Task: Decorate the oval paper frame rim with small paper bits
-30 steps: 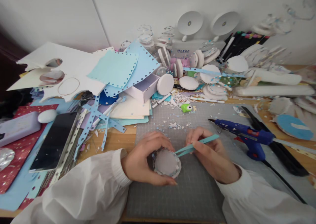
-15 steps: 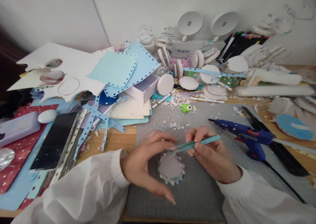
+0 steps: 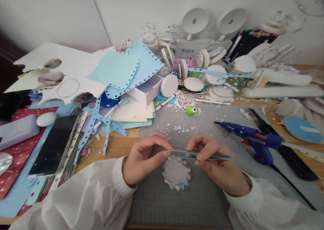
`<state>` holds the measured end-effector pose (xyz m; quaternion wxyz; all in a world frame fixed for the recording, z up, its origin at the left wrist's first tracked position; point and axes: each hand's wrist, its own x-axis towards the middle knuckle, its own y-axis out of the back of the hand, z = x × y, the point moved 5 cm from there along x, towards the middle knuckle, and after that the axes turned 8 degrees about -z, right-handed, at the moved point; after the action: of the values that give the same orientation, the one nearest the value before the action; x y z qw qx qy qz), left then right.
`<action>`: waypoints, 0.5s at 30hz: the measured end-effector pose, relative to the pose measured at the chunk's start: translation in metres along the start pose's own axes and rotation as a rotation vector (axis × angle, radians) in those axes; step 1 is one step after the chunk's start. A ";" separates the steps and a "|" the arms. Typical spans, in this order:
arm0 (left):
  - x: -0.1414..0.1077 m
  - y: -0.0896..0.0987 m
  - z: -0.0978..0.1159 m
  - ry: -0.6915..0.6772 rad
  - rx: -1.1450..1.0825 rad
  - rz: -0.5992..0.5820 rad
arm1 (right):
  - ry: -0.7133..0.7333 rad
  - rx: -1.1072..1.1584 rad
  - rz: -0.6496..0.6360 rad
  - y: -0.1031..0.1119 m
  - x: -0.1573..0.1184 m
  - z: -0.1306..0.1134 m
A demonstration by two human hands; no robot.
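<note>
My right hand (image 3: pixel 215 160) holds teal tweezers (image 3: pixel 217 157), which lie almost level and point left. The fingertips of my left hand (image 3: pixel 148 157) are pinched together at the tweezers' tip; whatever lies between them is too small to make out. Just below the tweezers, a round white disc (image 3: pixel 176 172) rests on the grey cutting mat (image 3: pixel 182 206). Small pale blue and white pieces run around its rim. Neither hand visibly touches the disc.
A blue glue gun (image 3: pixel 255 135) lies on the right, beside a black bar (image 3: pixel 286 149). Behind the hands are paper scraps and a green frog-like figure (image 3: pixel 190 110). A phone (image 3: pixel 54 145) and patterned strips lie left; white discs crowd the back.
My left hand has gone from spread fingers around the disc to a pinch at the tweezers' tip. The tweezers have turned nearly level.
</note>
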<state>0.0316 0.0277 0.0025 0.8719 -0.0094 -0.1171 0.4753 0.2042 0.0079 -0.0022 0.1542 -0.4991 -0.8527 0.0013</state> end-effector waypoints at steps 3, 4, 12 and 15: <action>-0.001 0.000 -0.002 0.012 -0.057 0.014 | 0.011 -0.083 -0.017 0.000 0.000 -0.001; -0.002 0.000 -0.002 0.009 -0.062 0.013 | 0.012 -0.106 -0.018 0.000 0.000 -0.002; -0.001 0.001 -0.002 -0.029 -0.048 0.033 | -0.012 -0.214 -0.021 -0.001 0.003 -0.003; -0.001 0.002 -0.002 -0.031 -0.052 0.056 | -0.029 -0.219 -0.020 -0.001 0.003 -0.001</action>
<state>0.0304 0.0282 0.0002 0.8558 -0.0279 -0.1426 0.4965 0.2022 0.0095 -0.0001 0.0863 -0.5043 -0.8548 -0.0864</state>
